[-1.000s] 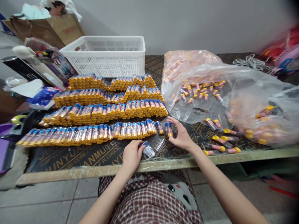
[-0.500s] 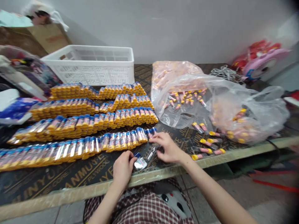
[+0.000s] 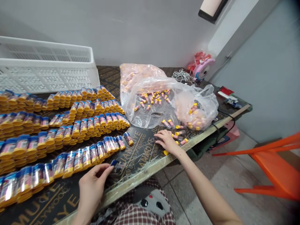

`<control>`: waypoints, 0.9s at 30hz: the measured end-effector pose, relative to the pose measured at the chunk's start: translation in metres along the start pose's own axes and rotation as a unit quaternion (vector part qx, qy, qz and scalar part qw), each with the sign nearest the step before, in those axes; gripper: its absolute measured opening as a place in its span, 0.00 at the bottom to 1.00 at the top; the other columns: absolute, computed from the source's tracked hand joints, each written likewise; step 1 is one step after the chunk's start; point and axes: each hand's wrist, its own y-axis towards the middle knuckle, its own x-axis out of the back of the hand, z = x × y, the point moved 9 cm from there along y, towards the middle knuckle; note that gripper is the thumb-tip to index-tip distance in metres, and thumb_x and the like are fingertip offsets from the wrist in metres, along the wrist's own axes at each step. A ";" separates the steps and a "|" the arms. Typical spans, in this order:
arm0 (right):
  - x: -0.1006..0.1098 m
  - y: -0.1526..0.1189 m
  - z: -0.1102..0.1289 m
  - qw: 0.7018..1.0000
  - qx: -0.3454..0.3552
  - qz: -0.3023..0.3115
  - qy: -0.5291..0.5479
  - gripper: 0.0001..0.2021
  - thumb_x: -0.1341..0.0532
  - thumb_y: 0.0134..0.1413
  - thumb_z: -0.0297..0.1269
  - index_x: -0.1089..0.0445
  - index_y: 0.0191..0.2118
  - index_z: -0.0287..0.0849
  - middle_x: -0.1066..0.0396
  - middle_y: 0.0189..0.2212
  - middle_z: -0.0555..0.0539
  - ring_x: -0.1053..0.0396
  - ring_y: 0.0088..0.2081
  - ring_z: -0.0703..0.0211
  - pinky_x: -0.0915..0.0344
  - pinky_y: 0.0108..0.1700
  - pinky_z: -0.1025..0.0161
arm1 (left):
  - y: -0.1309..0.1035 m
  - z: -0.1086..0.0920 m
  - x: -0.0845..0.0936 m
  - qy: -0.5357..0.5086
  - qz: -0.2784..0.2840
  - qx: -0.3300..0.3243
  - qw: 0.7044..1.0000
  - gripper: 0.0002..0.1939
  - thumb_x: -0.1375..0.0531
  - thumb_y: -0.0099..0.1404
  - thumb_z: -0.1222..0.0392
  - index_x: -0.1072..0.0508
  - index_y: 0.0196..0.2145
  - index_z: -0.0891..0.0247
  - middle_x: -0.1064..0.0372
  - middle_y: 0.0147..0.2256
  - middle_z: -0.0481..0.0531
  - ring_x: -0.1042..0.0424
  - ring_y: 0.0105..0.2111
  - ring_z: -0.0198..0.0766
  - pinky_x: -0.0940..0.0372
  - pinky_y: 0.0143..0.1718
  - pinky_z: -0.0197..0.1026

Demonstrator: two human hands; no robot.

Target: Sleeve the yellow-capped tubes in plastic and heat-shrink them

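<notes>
My left hand [image 3: 93, 182] pinches the blue edge of a small clear packet [image 3: 118, 166] near the table's front edge. Fingers spread and slightly curled, my right hand [image 3: 166, 140] hovers at or touches the table beside loose yellow-capped tubes [image 3: 179, 133]; nothing shows in its fingers. Long stacked rows of clear tubes with blue and yellow ends [image 3: 86, 154] cover the left side. Two such tubes [image 3: 128, 138] lie at the right end of the front row. More yellow-capped tubes [image 3: 152, 98] lie in and before an open clear plastic bag [image 3: 133, 103].
A white crate [image 3: 47, 73] stands behind the rows. White cable [image 3: 184, 76] and a pink fan [image 3: 203, 70] are at the back right. An orange chair [image 3: 278, 165] stands on the floor at right. The table's taped front edge [image 3: 145, 175] runs below my hands.
The view has turned right. My right hand has left the end of the front row and moved right to the loose yellow-capped tubes. My left hand still has the packet.
</notes>
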 end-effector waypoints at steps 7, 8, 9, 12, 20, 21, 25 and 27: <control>0.051 -0.010 -0.122 0.971 -0.173 -0.032 -0.165 0.18 0.47 0.49 0.21 0.28 0.45 0.38 0.29 0.41 0.38 0.36 0.46 0.47 0.41 0.46 0.55 | 0.004 -0.049 -0.078 0.002 0.127 -0.117 0.985 0.11 0.43 0.57 0.55 0.24 0.27 0.63 0.24 0.29 0.52 0.28 0.30 0.41 0.37 0.35 0.39; 0.051 -0.009 -0.133 0.971 -0.173 -0.020 -0.164 0.18 0.46 0.48 0.21 0.28 0.44 0.38 0.28 0.39 0.38 0.35 0.44 0.48 0.41 0.45 0.56 | 0.003 -0.054 -0.088 0.030 0.139 -0.141 0.980 0.10 0.44 0.58 0.57 0.24 0.28 0.63 0.24 0.31 0.53 0.28 0.31 0.41 0.38 0.36 0.40; 0.049 -0.008 -0.142 0.972 -0.171 -0.008 -0.162 0.17 0.46 0.48 0.22 0.27 0.43 0.38 0.28 0.38 0.39 0.33 0.43 0.49 0.40 0.43 0.57 | 0.003 -0.059 -0.097 0.065 0.147 -0.164 0.973 0.10 0.46 0.60 0.60 0.24 0.29 0.63 0.24 0.32 0.54 0.28 0.33 0.41 0.38 0.38 0.40; 0.038 -0.003 -0.157 0.975 -0.162 0.023 -0.152 0.17 0.46 0.50 0.24 0.28 0.45 0.37 0.27 0.38 0.39 0.31 0.38 0.51 0.39 0.39 0.60 | 0.001 -0.068 -0.113 0.172 0.150 -0.217 0.949 0.11 0.48 0.62 0.64 0.25 0.31 0.63 0.25 0.33 0.55 0.28 0.35 0.41 0.39 0.39 0.39; 0.031 0.007 -0.162 0.980 -0.126 0.060 -0.145 0.13 0.43 0.53 0.30 0.28 0.45 0.38 0.27 0.36 0.39 0.29 0.37 0.50 0.37 0.36 0.60 | 0.003 -0.074 -0.109 0.297 0.116 -0.251 0.914 0.04 0.46 0.62 0.65 0.31 0.32 0.63 0.29 0.31 0.53 0.30 0.33 0.40 0.42 0.33 0.38; 0.036 0.007 -0.155 0.980 -0.123 0.049 -0.148 0.14 0.44 0.54 0.30 0.29 0.45 0.38 0.28 0.38 0.38 0.29 0.38 0.49 0.37 0.37 0.59 | 0.002 -0.076 -0.106 0.289 0.106 -0.258 0.916 0.04 0.46 0.61 0.65 0.32 0.31 0.63 0.29 0.32 0.54 0.31 0.34 0.41 0.42 0.34 0.38; 0.067 -0.004 -0.093 0.987 -0.099 -0.113 -0.056 0.19 0.45 0.57 0.36 0.36 0.54 0.39 0.31 0.43 0.37 0.31 0.42 0.48 0.35 0.42 0.54 | -0.002 -0.078 -0.091 0.156 0.088 -0.244 0.953 0.04 0.44 0.59 0.65 0.34 0.26 0.62 0.32 0.30 0.51 0.34 0.33 0.38 0.42 0.35 0.37; 0.071 -0.015 -0.052 0.974 -0.095 -0.180 0.098 0.16 0.43 0.56 0.39 0.33 0.50 0.42 0.29 0.39 0.41 0.29 0.34 0.54 0.32 0.40 0.55 | -0.002 -0.068 -0.083 0.018 0.100 -0.171 0.980 0.05 0.44 0.59 0.62 0.36 0.25 0.62 0.35 0.25 0.47 0.35 0.27 0.34 0.43 0.31 0.35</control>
